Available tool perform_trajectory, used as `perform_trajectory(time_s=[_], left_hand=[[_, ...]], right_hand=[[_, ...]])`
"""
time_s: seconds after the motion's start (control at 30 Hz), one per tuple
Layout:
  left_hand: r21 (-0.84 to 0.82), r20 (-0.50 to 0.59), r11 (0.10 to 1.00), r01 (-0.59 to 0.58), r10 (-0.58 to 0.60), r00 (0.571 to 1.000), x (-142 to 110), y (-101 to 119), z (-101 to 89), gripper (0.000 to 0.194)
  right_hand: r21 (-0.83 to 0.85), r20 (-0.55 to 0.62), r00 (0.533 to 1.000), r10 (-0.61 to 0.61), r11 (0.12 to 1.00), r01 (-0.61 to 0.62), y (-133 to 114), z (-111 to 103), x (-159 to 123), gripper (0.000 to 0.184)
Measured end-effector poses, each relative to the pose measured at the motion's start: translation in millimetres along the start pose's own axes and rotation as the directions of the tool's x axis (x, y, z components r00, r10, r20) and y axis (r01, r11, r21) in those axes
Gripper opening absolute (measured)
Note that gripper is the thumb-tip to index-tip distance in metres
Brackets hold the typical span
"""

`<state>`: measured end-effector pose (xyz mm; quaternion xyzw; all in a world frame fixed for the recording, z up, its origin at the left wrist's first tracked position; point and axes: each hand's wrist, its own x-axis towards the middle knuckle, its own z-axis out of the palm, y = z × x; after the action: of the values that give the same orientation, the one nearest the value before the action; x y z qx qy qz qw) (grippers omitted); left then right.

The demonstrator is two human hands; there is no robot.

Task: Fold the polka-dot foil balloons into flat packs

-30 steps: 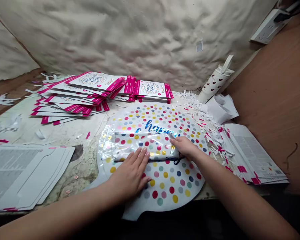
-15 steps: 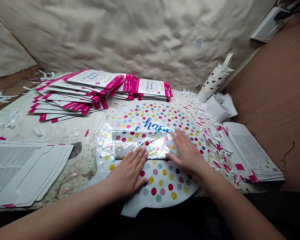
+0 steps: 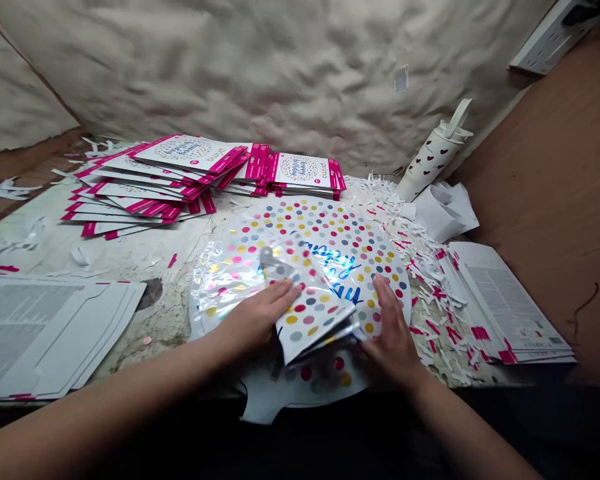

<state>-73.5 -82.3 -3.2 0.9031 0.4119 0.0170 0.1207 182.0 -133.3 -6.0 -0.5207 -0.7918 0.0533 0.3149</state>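
A folded foil balloon (image 3: pixel 313 313), white with coloured dots, is tilted over a pile of flat dotted foil balloons (image 3: pixel 375 260) with blue lettering. My left hand (image 3: pixel 257 317) grips its left edge, fingers on top and the thumb hidden. Close to its right corner, my right hand (image 3: pixel 393 337) is open, with fingers raised and apart; whether the thumb touches the foil I cannot tell. Motion blurs parts of the folded piece.
Pink-and-white printed packets (image 3: pixel 180 153) are heaped at the back left, beside a smaller stack (image 3: pixel 303 170). Flat printed cards lie left (image 3: pixel 80 320) and right (image 3: pixel 505 300). Shredded paper (image 3: pixel 380 200) surrounds a heart-patterned tumbler (image 3: pixel 433 160) and crumpled white paper (image 3: pixel 443 210).
The folded balloon has turned from lying level to slanting, its right end nearer me. My left hand went from pressing flat to gripping its edge; my right hand let go and moved right.
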Motion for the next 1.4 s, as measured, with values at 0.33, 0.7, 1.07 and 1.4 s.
perform_trajectory(time_s=[0.33, 0.7, 1.07, 1.4], left_hand=[[-0.079, 0.067, 0.936, -0.344, 0.349, 0.935, -11, 4, 9.0, 0.054], [-0.601, 0.470, 0.508, 0.617, -0.399, 0.787, 47, -7, -30.9, 0.032], [-0.459, 0.369, 0.708, 0.536, -0.397, 0.840, 54, -9, -40.0, 0.023], [-0.047, 0.108, 0.990, -0.136, 0.140, 0.984, 0, 28, 3.1, 0.075]], right_hand=[[0.224, 0.402, 0.761, -0.509, 0.861, 0.457, 17, 2, 11, 0.037], [0.073, 0.577, 0.600, 0.554, 0.697, -0.713, 20, 8, 72, 0.032], [-0.172, 0.613, 0.788, -0.060, 0.963, 0.207, 15, 45, 105, 0.049], [-0.167, 0.631, 0.774, -0.049, 0.966, 0.197, 20, 55, 104, 0.052]])
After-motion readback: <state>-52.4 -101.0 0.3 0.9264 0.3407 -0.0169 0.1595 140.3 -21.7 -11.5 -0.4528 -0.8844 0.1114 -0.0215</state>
